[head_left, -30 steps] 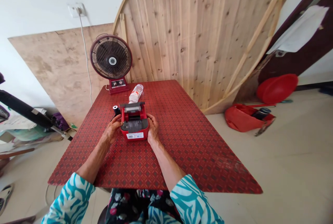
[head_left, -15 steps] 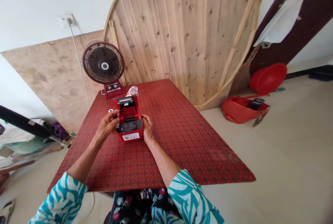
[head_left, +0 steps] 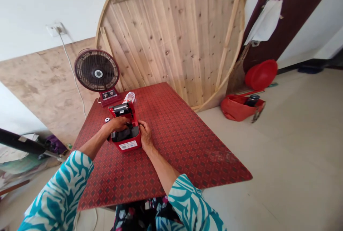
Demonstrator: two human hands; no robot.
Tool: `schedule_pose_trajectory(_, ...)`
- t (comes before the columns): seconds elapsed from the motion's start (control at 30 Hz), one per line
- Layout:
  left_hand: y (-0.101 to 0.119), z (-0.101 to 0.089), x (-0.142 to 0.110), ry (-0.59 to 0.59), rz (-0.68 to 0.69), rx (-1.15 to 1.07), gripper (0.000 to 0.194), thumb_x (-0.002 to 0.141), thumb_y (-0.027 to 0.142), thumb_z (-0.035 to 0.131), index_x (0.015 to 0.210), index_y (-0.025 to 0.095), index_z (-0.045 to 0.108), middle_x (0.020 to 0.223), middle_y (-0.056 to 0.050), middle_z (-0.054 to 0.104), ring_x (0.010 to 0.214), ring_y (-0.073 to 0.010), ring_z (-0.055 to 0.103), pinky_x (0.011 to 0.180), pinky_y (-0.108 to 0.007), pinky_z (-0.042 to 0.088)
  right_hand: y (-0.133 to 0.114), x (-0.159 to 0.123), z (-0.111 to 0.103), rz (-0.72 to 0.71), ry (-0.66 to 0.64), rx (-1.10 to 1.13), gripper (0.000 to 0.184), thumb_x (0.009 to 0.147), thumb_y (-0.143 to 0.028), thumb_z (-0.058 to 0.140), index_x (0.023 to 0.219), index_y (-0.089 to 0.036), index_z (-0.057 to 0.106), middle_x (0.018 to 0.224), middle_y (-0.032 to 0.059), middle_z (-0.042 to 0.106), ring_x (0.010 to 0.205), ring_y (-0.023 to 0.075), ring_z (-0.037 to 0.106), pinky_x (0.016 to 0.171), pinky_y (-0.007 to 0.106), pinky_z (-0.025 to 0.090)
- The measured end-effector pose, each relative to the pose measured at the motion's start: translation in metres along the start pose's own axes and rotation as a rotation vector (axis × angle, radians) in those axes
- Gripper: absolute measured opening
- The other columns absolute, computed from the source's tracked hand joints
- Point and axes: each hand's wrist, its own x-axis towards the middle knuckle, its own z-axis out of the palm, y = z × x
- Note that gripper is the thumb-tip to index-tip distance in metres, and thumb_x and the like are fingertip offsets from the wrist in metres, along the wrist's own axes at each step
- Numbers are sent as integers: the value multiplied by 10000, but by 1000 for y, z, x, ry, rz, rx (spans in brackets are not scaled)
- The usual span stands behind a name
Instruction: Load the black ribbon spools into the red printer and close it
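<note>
A red and black label printer (head_left: 130,146) stands on the table (head_left: 177,134) with its lid (head_left: 121,108) raised and a white sticker on its front. My left hand (head_left: 119,123) reaches over its left side into the open compartment. The fingertips are hidden there, so I cannot make out what they touch. Against the printer's right side, my right hand (head_left: 145,134) is closed with curled fingers, gripping it. A small white roll (head_left: 107,119) lies just left of the lid. Behind the printer lies a clear plastic bottle (head_left: 129,97).
A dark red fan (head_left: 98,72) stands at the table's far left corner, near a white cable (head_left: 70,61) running to a wall socket. A round wooden tabletop (head_left: 171,38) leans on the wall. On the floor at right are a red bag (head_left: 233,109) and a red basin (head_left: 261,74).
My left hand has gone from the printer's left side into its open compartment. My right hand stays on the right side. The view has turned slightly to the right.
</note>
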Motion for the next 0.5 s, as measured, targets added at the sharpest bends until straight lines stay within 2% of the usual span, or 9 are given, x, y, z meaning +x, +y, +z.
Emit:
schedule_pose_trajectory(0.1, 5, -1, -2, -28, -3, 15, 243, 446, 26, 674, 556, 241, 693, 581, -13, 652, 534, -171, 542, 561, -234, 377, 1, 0, -3, -4, -14, -7, 352, 790, -432, 513, 992, -214, 702, 1073, 44, 675, 1092, 208, 567, 1009, 362, 409)
schedule_pose_trajectory(0.2, 16, -1, -8, -13, -4, 38, 276, 461, 5, 683, 612, 234, 718, 626, -26, 659, 584, -188, 555, 641, -263, 406, 3, 1, -6, 5, -31, -14, 359, 801, -431, 512, 1008, -205, 698, 1077, 49, 676, 1098, 212, 566, 1008, 368, 408)
schedule_pose_trajectory(0.37, 31, -9, -39, 183, 69, 115, 293, 530, 77, 731, 774, 241, 735, 809, -35, 697, 778, -224, 619, 759, -280, 442, 4, 2, -10, 6, -33, 9, 349, 793, -426, 545, 1013, -210, 708, 1053, 44, 691, 1064, 215, 578, 946, 354, 445)
schedule_pose_trajectory(0.43, 29, -20, -57, 268, 82, 76, 288, 576, 162, 758, 853, 238, 729, 854, -28, 706, 821, -219, 629, 782, -282, 458, 5, 1, -11, 6, -35, 16, 340, 798, -424, 557, 1021, -217, 708, 1027, 38, 697, 1045, 215, 586, 907, 343, 463)
schedule_pose_trajectory(0.5, 17, -36, -76, 363, 60, -6, 304, 626, 272, 765, 919, 217, 707, 883, -26, 711, 812, -204, 634, 774, -288, 472, 7, 1, -13, 11, -37, 16, 336, 799, -424, 568, 1026, -218, 707, 996, 35, 700, 1017, 214, 595, 871, 335, 476)
